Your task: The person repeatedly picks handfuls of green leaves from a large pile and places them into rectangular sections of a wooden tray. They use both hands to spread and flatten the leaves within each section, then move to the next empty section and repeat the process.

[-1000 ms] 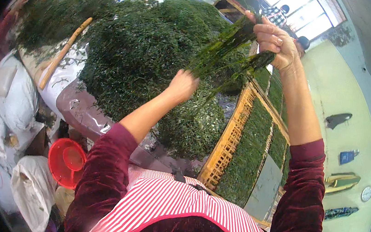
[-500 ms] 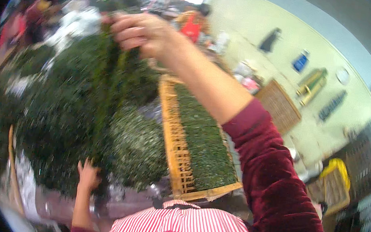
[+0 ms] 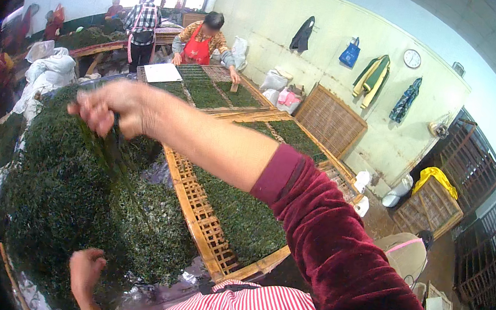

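Observation:
My right hand [image 3: 111,107] is raised over a large pile of dark green, shredded leafy material [image 3: 52,187], closed on long, thin green strands [image 3: 112,160] that hang from it. My forearm in a burgundy sleeve crosses the middle of the view. Low on the pile, my left hand [image 3: 86,262] has its fingers curled; what they hold, if anything, is hidden. A slatted bamboo frame [image 3: 191,210] spread with green material lies to the right of both hands. A wooden stick [image 3: 15,275] lies at the lower left.
A co-worker in a red apron [image 3: 198,50] works over farther frames [image 3: 219,86]; another person in checks [image 3: 142,21] stands behind. White sacks [image 3: 47,74] are piled left. Bamboo screens [image 3: 330,118] and metal racks [image 3: 483,258] lean along the right wall, under hanging clothes.
The view has swung up and right, showing more room and co-workers. My right hand has moved left with the strands and come lower. My left hand has shifted leftward and down, fingers now curled.

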Demonstrator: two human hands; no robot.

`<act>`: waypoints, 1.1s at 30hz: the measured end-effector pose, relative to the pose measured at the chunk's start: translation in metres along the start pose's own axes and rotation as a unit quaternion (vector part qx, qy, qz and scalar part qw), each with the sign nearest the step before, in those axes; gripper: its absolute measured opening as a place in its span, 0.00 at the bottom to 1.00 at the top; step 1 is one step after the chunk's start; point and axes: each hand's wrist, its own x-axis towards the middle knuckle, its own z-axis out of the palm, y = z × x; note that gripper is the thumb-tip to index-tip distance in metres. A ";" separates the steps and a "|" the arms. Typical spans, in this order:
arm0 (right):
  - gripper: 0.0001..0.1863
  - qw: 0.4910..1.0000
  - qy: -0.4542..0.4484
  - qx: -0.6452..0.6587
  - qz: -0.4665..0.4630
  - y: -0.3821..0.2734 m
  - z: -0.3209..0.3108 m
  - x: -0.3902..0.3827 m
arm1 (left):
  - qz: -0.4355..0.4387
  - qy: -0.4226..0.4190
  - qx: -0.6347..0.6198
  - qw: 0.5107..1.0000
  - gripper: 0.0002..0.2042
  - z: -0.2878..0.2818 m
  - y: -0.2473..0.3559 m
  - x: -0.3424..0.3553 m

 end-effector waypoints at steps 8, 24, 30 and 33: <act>0.12 0.994 0.026 0.032 0.102 0.083 -0.018 0.011 | 0.209 0.163 -0.348 0.899 0.45 -0.020 0.083 0.054; 0.13 0.955 -0.292 0.047 -0.037 -0.001 0.025 0.000 | -0.115 -0.083 -0.225 0.964 0.10 0.091 -0.067 -0.017; 0.17 0.985 -0.160 0.024 0.054 0.098 -0.008 0.014 | -0.036 0.087 -0.112 0.989 0.09 -0.011 -0.051 0.004; 0.18 0.983 -0.079 0.073 0.150 0.167 -0.022 0.029 | 0.051 0.172 0.041 0.983 0.11 -0.064 -0.005 0.018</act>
